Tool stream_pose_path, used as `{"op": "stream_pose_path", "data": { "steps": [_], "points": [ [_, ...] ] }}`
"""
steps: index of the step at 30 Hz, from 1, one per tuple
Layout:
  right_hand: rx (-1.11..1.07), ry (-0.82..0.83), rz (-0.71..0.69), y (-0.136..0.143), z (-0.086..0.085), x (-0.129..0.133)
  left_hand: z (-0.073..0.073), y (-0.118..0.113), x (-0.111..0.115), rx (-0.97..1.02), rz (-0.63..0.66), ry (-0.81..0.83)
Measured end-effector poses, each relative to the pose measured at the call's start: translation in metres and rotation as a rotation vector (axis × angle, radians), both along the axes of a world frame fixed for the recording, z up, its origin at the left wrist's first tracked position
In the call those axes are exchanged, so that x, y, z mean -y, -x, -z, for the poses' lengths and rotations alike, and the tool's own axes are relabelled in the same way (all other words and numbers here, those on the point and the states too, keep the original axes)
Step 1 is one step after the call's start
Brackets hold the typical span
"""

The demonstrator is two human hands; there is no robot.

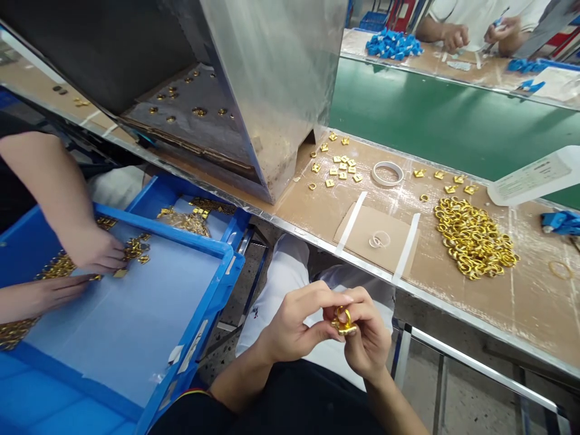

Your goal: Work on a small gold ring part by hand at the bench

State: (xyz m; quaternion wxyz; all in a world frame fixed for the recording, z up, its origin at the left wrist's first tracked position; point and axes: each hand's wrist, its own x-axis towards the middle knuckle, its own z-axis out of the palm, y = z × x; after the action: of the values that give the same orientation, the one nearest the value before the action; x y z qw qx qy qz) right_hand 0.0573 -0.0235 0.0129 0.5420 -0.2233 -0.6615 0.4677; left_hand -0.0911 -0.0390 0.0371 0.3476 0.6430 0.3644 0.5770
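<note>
Fingertips of both hands cover most of the gold ring part [343, 320] — its lower half stays hidden between them.

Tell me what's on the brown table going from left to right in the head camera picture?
Small square gold metal pieces → white tape ring → taped-down brown cardboard patch → big pile of shiny gold metal rings → white plastic bottle lying on its side → blue plastic part.

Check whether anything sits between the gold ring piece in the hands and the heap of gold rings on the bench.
Nothing visible does. The left hand and right hand pinch the gold piece below the bench edge; only a taped cardboard patch lies flat before the ring heap.
</note>
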Motion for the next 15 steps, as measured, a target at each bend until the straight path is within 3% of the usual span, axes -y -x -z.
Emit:
{"op": "stream_pose_path", "data": {
  "steps": [4, 7, 12, 15],
  "points": [
    [0.024, -0.002, 0.068, -0.003, 0.004, 0.001, -0.003, -0.001, 0.0, -0.026, -0.015, 0.001],
    [0.057, -0.017, 0.05, -0.004, 0.0, -0.001, -0.004, -0.001, -0.001, 0.007, 0.005, 0.024],
    [0.007, 0.1, -0.024, -0.004, -0.006, -0.002, -0.005, -0.002, -0.001, 0.053, 0.019, 0.098],
    [0.036, 0.091, 0.001, -0.007, -0.007, -0.001, -0.006, -0.002, 0.0, 0.036, 0.002, 0.089]
  ]
}}
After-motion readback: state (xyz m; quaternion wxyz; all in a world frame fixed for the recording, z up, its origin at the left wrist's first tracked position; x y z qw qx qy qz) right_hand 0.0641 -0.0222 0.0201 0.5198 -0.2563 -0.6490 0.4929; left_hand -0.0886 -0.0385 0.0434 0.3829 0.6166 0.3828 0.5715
